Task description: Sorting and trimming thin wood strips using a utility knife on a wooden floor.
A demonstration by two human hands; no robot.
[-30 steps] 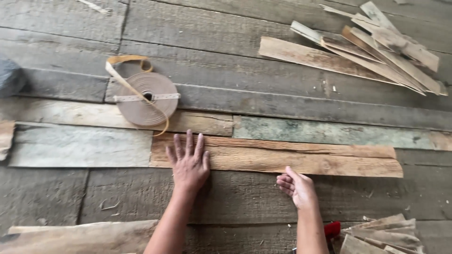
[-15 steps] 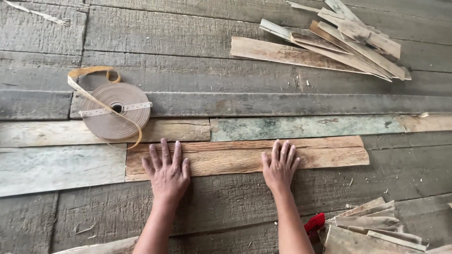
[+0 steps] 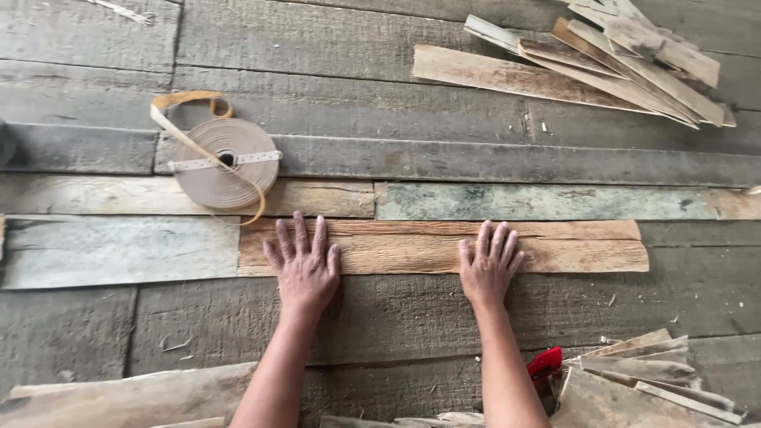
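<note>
Left hand: the left hand lies flat, palm down, fingers spread wide, on the left part of the tan wood strip; its grip is wide open and holds nothing.
Right hand: the right hand lies flat in the same way, fingers fanned out over the middle of the strip, its grip wide open too, with nothing clasped.
Strip: it lies level on the grey plank floor, lengthwise from left to right, just below a pale greenish board and touching the end of a bluish-grey board on its left.
Tape roll: a flat roll of beige band (a loose end loops off its upper left) rests on the floor above the left hand, near it but apart.
Far pile: a heap of thin wood slats lies at the upper right, well apart from both hands.
Near pile: more slats lie at the lower right, beside the right forearm, with a small red object at their left edge (too hidden to identify).
</note>
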